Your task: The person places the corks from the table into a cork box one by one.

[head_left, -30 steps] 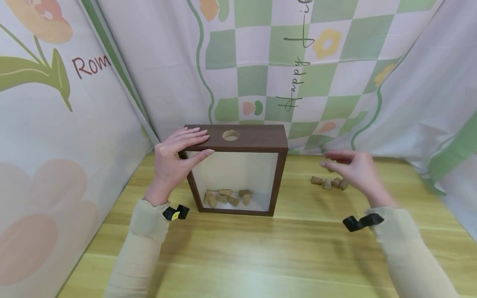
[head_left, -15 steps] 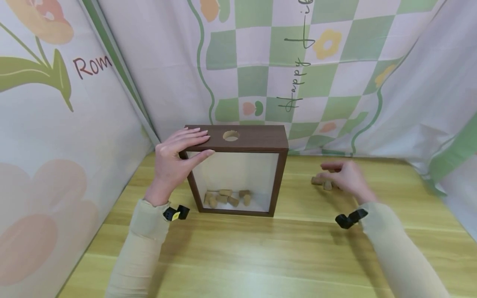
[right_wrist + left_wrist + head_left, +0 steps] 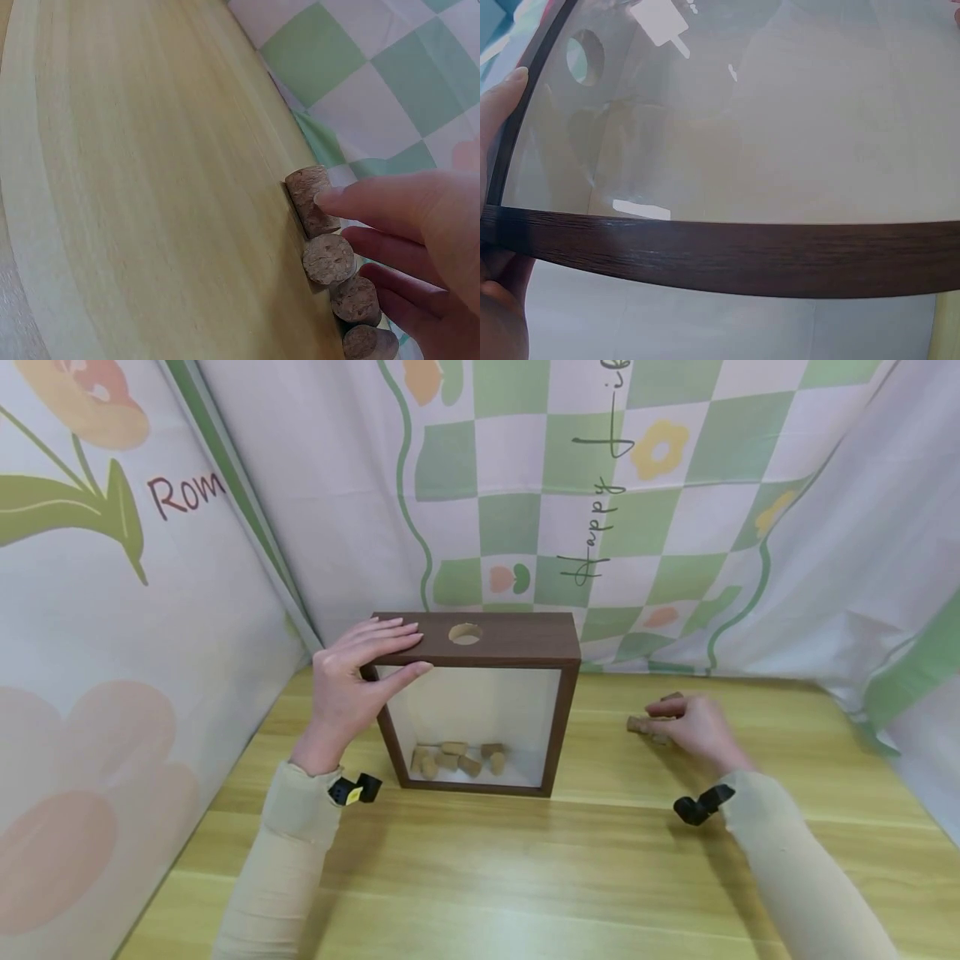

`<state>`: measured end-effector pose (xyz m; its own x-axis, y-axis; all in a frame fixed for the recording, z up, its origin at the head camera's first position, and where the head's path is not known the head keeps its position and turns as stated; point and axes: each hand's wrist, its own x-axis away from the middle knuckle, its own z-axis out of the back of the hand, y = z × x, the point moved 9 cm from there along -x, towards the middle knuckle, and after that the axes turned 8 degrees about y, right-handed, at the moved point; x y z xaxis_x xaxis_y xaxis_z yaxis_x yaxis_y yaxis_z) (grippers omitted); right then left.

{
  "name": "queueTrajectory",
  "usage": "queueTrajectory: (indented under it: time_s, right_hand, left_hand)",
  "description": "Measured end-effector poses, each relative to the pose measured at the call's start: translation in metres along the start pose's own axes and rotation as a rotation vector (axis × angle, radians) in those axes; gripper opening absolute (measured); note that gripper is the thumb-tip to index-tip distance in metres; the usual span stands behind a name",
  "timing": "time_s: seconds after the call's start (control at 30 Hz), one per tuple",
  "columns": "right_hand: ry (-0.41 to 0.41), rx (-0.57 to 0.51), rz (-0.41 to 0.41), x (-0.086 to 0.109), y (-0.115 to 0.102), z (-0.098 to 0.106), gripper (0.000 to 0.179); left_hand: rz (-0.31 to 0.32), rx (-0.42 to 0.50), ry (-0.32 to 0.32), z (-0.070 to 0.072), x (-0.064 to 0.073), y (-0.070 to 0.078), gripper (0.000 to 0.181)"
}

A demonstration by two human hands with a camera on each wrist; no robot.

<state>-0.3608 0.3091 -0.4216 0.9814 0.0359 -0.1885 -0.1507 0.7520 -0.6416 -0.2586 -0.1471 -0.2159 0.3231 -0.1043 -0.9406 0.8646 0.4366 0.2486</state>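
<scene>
A dark brown box (image 3: 480, 643) with a clear front and a round hole in its top stands upright on the table. Several corks (image 3: 453, 762) lie inside on its floor. My left hand (image 3: 352, 681) grips the box's top left corner, fingers along the top and thumb over the front edge; the left wrist view shows the brown frame (image 3: 742, 255) close up. My right hand (image 3: 701, 727) is low at a row of loose corks (image 3: 328, 259). Its thumb touches the end cork (image 3: 306, 196), with other fingers behind the row. Whether it pinches a cork is hidden.
The wood-grain table (image 3: 600, 860) reaches to a green-and-white checked curtain (image 3: 510, 518) close behind the box and corks. A white flowered cloth (image 3: 112, 693) hangs along the left side.
My right hand has come down and left from above the loose corks, its thumb now at the end cork. The left hand and box have stayed in place.
</scene>
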Motion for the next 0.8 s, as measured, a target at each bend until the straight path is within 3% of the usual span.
queueTrajectory:
  time_s: [0.27, 0.8]
  right_hand:
    - [-0.026, 0.013, 0.018, -0.001, -0.004, -0.006, 0.048]
    - [-0.001, 0.022, 0.042, -0.006, -0.002, -0.011, 0.036]
  left_hand:
    - [0.003, 0.003, 0.004, 0.0, 0.0, 0.001, 0.037]
    - [0.004, -0.012, -0.001, 0.0, 0.001, 0.0, 0.037]
